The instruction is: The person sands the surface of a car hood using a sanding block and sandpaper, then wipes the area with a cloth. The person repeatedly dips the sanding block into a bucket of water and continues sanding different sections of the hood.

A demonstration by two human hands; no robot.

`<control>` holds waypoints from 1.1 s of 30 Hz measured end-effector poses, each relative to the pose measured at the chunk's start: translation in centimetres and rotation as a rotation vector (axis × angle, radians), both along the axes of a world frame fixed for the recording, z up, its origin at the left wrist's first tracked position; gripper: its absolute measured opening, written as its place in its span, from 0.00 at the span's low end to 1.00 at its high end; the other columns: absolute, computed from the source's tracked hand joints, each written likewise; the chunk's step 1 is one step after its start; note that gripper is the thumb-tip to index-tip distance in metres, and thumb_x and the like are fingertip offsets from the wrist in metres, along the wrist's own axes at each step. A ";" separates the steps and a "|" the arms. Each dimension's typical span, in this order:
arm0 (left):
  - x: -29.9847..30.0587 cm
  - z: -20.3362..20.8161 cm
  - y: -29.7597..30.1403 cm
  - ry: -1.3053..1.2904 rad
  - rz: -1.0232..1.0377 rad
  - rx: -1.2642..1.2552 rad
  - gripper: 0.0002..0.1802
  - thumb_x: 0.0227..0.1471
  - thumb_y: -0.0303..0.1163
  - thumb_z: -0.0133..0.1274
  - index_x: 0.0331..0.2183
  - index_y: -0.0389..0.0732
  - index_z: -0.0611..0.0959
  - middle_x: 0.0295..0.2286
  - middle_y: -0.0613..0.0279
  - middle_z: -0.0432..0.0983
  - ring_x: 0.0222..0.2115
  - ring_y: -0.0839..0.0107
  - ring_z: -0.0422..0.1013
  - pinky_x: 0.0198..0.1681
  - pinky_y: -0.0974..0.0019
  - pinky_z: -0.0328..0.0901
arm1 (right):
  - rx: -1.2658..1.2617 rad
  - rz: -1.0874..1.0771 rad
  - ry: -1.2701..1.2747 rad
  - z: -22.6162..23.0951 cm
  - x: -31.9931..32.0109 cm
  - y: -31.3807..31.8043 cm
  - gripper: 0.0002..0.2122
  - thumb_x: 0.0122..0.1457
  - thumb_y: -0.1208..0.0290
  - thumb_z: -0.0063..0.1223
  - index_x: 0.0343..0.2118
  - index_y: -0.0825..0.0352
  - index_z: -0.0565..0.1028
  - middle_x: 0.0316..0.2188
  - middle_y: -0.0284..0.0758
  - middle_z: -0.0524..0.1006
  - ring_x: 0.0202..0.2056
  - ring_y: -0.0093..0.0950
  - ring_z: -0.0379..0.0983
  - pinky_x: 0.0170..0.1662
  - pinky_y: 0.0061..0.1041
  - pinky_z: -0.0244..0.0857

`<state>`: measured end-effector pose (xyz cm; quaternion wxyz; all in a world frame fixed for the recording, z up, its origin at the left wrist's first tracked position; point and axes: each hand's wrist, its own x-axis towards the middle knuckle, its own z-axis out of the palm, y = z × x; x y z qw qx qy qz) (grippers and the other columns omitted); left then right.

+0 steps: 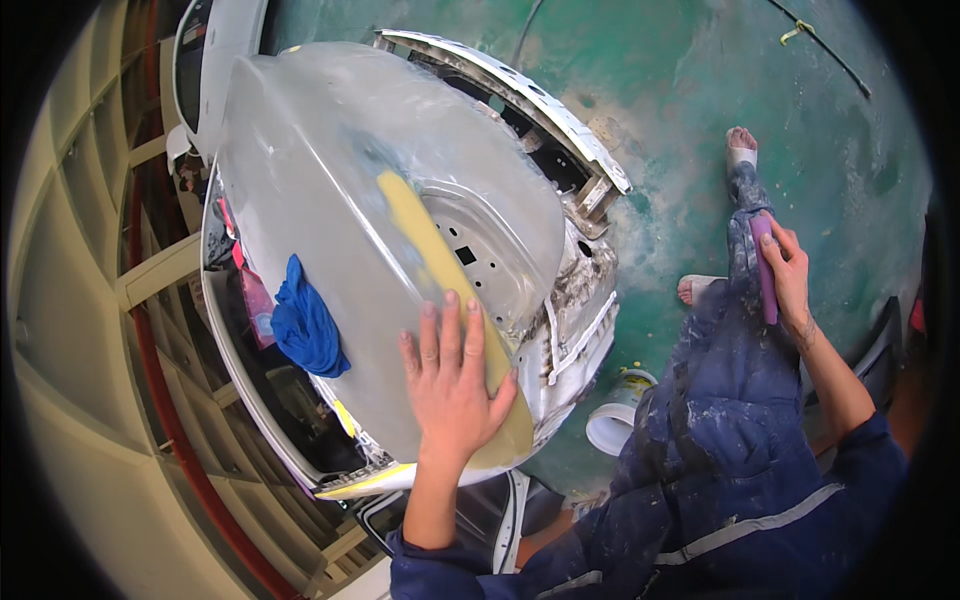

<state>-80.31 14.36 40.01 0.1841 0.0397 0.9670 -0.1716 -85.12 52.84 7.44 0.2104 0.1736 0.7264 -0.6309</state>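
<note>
My left hand (452,380) lies flat, fingers apart, on the grey car body panel (325,200), partly over a long strip of yellow filler (422,230). The strip runs along the panel's curved edge, above the round recess with holes (465,255). Off to the right, in front of my dusty trouser leg, my right hand (788,272) grips a long purple sanding block (764,272). The block is held upright, well apart from the panel.
A crumpled blue cloth (305,320) rests at the panel's left edge. A white bucket (611,426) stands on the green floor (680,90) by my legs. At the back right lies a dark hose (835,55). A bare bumper frame (530,95) borders the car's far end.
</note>
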 end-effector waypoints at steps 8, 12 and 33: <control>-20.4 1.0 -8.3 0.142 0.185 -0.107 0.55 0.53 0.47 0.63 0.74 0.39 0.56 0.74 0.45 0.47 0.74 0.43 0.44 0.75 0.42 0.42 | 0.065 -0.001 -0.048 -0.3 -16.6 4.5 0.24 0.71 0.58 0.55 0.65 0.65 0.76 0.53 0.33 0.74 0.54 0.25 0.71 0.61 0.23 0.61; -24.8 -0.1 -12.2 0.261 0.372 0.005 0.62 0.48 0.41 0.68 0.73 0.32 0.51 0.73 0.37 0.44 0.74 0.42 0.43 0.76 0.47 0.40 | 0.194 0.082 0.053 0.9 -25.7 6.3 0.25 0.71 0.56 0.56 0.66 0.63 0.75 0.52 0.33 0.75 0.51 0.25 0.70 0.58 0.24 0.63; -54.5 -2.1 -41.8 0.503 0.790 0.153 0.59 0.51 0.39 0.67 0.73 0.29 0.52 0.73 0.38 0.46 0.75 0.46 0.41 0.77 0.47 0.38 | 0.327 0.097 0.052 -5.7 -59.6 -15.7 0.24 0.69 0.60 0.59 0.65 0.64 0.76 0.43 0.32 0.72 0.36 0.22 0.70 0.39 0.23 0.67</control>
